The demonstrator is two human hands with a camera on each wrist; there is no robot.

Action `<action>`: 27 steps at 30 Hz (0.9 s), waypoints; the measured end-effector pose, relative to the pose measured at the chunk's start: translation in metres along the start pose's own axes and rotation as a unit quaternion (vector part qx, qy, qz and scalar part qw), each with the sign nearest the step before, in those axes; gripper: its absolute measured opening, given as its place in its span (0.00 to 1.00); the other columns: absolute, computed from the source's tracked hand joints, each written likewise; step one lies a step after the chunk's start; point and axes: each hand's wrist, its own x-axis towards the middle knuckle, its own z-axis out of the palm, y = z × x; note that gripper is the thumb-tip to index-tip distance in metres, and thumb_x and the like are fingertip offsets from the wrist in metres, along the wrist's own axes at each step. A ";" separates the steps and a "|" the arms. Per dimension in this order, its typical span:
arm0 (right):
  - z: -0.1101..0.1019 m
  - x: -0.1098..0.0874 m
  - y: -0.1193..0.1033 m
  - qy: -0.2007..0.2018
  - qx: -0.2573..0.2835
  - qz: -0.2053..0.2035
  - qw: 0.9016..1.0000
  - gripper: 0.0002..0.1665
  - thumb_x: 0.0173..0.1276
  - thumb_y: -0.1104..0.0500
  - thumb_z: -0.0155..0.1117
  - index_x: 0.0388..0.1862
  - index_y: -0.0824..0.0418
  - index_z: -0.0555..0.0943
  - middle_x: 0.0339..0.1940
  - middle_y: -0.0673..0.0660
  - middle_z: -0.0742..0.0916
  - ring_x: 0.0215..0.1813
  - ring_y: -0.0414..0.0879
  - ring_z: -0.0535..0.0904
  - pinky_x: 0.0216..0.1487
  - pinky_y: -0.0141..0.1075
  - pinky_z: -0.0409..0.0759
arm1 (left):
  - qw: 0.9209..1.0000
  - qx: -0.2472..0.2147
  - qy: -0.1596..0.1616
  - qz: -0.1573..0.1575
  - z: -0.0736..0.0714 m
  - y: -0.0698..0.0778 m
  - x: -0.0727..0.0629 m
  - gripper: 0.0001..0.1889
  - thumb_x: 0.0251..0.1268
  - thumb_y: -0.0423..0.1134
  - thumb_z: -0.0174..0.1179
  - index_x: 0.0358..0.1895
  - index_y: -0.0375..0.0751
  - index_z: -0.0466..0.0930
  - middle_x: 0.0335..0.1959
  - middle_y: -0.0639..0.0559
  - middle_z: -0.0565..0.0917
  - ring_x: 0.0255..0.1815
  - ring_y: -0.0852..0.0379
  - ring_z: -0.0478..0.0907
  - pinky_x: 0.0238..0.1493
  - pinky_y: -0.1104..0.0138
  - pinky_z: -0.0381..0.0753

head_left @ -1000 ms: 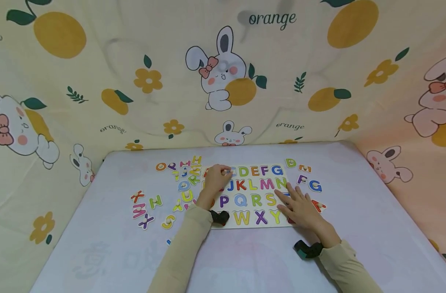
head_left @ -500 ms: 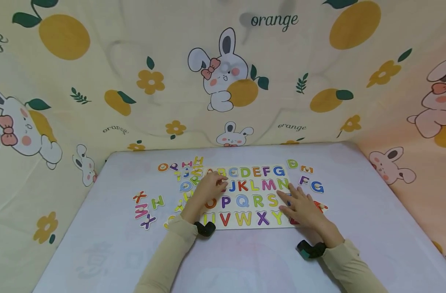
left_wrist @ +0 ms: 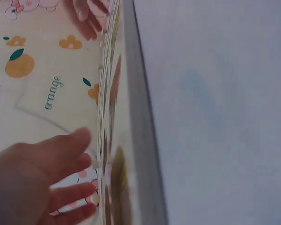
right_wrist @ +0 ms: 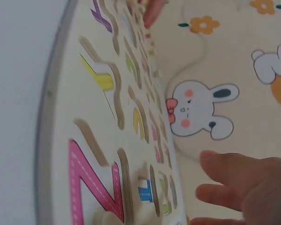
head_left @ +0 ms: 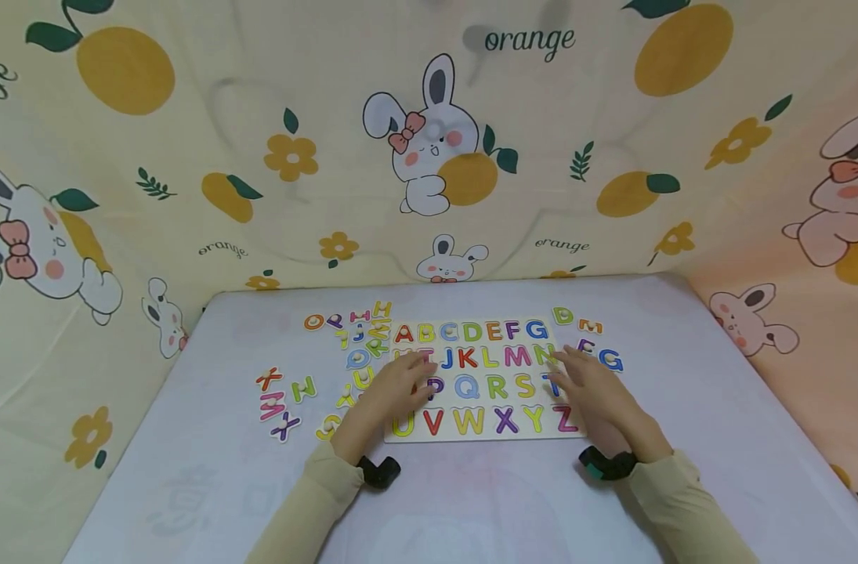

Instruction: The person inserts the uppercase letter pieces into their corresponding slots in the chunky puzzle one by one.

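A white alphabet puzzle board [head_left: 451, 433] lies on the table, with coloured letters from A to Z in rows. In the right wrist view, recessed letter shapes show in the board [right_wrist: 68, 103]. My left hand [head_left: 386, 392] hovers over the board's left side, covering some letters in the middle rows; its fingers [left_wrist: 72, 194] are spread and relaxed, with nothing seen in them. Over the right edge, near the blue T [head_left: 553, 385], is my right hand [head_left: 605, 395]. Its fingers [right_wrist: 220, 194] reach forward loosely and hold nothing visible. Whether either hand touches the board is unclear.
Loose letter pieces cluster left of the board, among them an orange O [head_left: 313, 322] and a green N [head_left: 303, 389]. A green D [head_left: 562, 316] and a blue G [head_left: 610, 359] lie right of it. A printed cloth [head_left: 287, 227] hangs behind the table.
My left hand has drawn back from near the C, toward the board's lower left, its pinched fingers loosening. The right hand has lifted and shifted slightly right, uncovering the Z.
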 end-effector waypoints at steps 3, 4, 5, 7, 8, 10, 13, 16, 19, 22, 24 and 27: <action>-0.004 0.004 0.004 0.012 0.035 0.016 0.999 0.31 0.72 0.49 0.55 0.70 0.62 0.67 0.71 0.71 0.68 0.73 0.71 0.60 0.67 0.67 0.60 | 0.999 0.013 -0.037 0.003 0.002 0.002 -0.004 0.29 0.69 0.55 0.54 0.71 0.54 0.65 0.77 0.48 0.58 0.80 0.46 0.51 0.77 0.47 0.54; -0.004 0.007 0.006 0.022 0.042 0.019 0.999 0.31 0.72 0.50 0.56 0.69 0.62 0.68 0.70 0.71 0.70 0.71 0.70 0.62 0.66 0.66 0.63 | 0.999 0.019 -0.047 0.003 0.003 0.003 -0.005 0.30 0.69 0.56 0.53 0.72 0.55 0.64 0.78 0.48 0.56 0.81 0.46 0.49 0.77 0.47 0.52; -0.005 0.009 0.007 0.033 0.050 0.024 0.998 0.31 0.72 0.51 0.56 0.69 0.63 0.68 0.68 0.70 0.72 0.69 0.69 0.66 0.65 0.64 0.66 | 0.998 0.022 -0.055 0.001 0.004 0.003 -0.005 0.30 0.69 0.58 0.52 0.72 0.56 0.62 0.79 0.48 0.54 0.81 0.46 0.47 0.77 0.46 0.51; -0.006 0.015 0.010 0.058 0.070 0.028 0.995 0.29 0.71 0.53 0.58 0.67 0.65 0.70 0.63 0.70 0.77 0.63 0.66 0.72 0.60 0.58 0.74 | 0.997 0.028 -0.069 -0.002 0.005 0.004 -0.004 0.32 0.68 0.60 0.50 0.73 0.58 0.60 0.80 0.50 0.51 0.82 0.47 0.44 0.77 0.44 0.48; -0.007 0.018 0.012 0.071 0.078 0.029 0.994 0.28 0.71 0.55 0.58 0.66 0.66 0.71 0.60 0.70 0.78 0.59 0.64 0.75 0.56 0.54 0.77 | 0.997 0.030 -0.073 -0.003 0.005 0.004 -0.004 0.32 0.68 0.61 0.50 0.73 0.58 0.59 0.80 0.50 0.50 0.82 0.47 0.43 0.77 0.44 0.47; -0.008 0.024 0.015 0.104 0.089 0.024 0.990 0.26 0.70 0.57 0.59 0.63 0.68 0.73 0.54 0.70 0.82 0.51 0.60 0.79 0.48 0.45 0.79 | 0.996 0.036 -0.079 -0.002 0.006 0.004 -0.005 0.33 0.68 0.62 0.48 0.74 0.59 0.58 0.80 0.51 0.49 0.82 0.48 0.42 0.78 0.44 0.46; -0.009 0.033 0.021 0.140 0.101 0.025 0.985 0.23 0.69 0.60 0.59 0.60 0.70 0.74 0.48 0.69 0.84 0.46 0.58 0.80 0.43 0.36 0.75 | 0.995 0.044 -0.085 0.002 0.007 0.006 -0.006 0.33 0.68 0.63 0.47 0.74 0.59 0.57 0.80 0.50 0.48 0.82 0.47 0.41 0.77 0.43 0.43; -0.010 0.043 0.026 0.154 0.102 0.043 0.982 0.23 0.69 0.59 0.59 0.60 0.70 0.74 0.44 0.69 0.84 0.45 0.58 0.80 0.40 0.31 0.72 | 0.995 0.047 -0.084 0.004 0.008 0.006 -0.008 0.33 0.68 0.63 0.47 0.75 0.60 0.57 0.80 0.49 0.48 0.82 0.46 0.41 0.77 0.42 0.42; -0.011 0.053 0.031 0.143 0.114 0.067 0.981 0.25 0.70 0.57 0.59 0.62 0.68 0.73 0.44 0.68 0.83 0.43 0.56 0.79 0.36 0.27 0.72 | 0.996 0.048 -0.077 0.007 0.010 0.006 -0.009 0.33 0.68 0.63 0.47 0.74 0.59 0.57 0.80 0.49 0.47 0.82 0.46 0.41 0.77 0.42 0.42; -0.013 0.060 0.033 0.133 0.130 0.087 0.979 0.25 0.71 0.57 0.58 0.63 0.67 0.72 0.44 0.67 0.81 0.40 0.53 0.77 0.30 0.26 0.72 | 0.996 0.050 -0.072 0.011 0.012 0.007 -0.010 0.33 0.69 0.63 0.46 0.75 0.59 0.57 0.80 0.50 0.48 0.82 0.45 0.41 0.77 0.41 0.42; -0.013 0.064 0.034 0.131 0.135 0.097 0.977 0.25 0.71 0.57 0.57 0.63 0.67 0.72 0.44 0.68 0.81 0.37 0.51 0.77 0.28 0.27 0.72 | 0.996 0.055 -0.072 0.012 0.013 0.008 -0.010 0.33 0.69 0.63 0.46 0.75 0.59 0.56 0.80 0.51 0.49 0.82 0.45 0.40 0.77 0.40 0.43; -0.013 0.070 0.037 0.131 0.139 0.118 0.974 0.25 0.71 0.56 0.57 0.63 0.66 0.73 0.44 0.67 0.81 0.33 0.48 0.76 0.26 0.28 0.72 | 0.996 0.059 -0.071 0.011 0.014 0.009 -0.010 0.34 0.69 0.63 0.46 0.75 0.58 0.56 0.80 0.52 0.49 0.82 0.45 0.40 0.76 0.40 0.43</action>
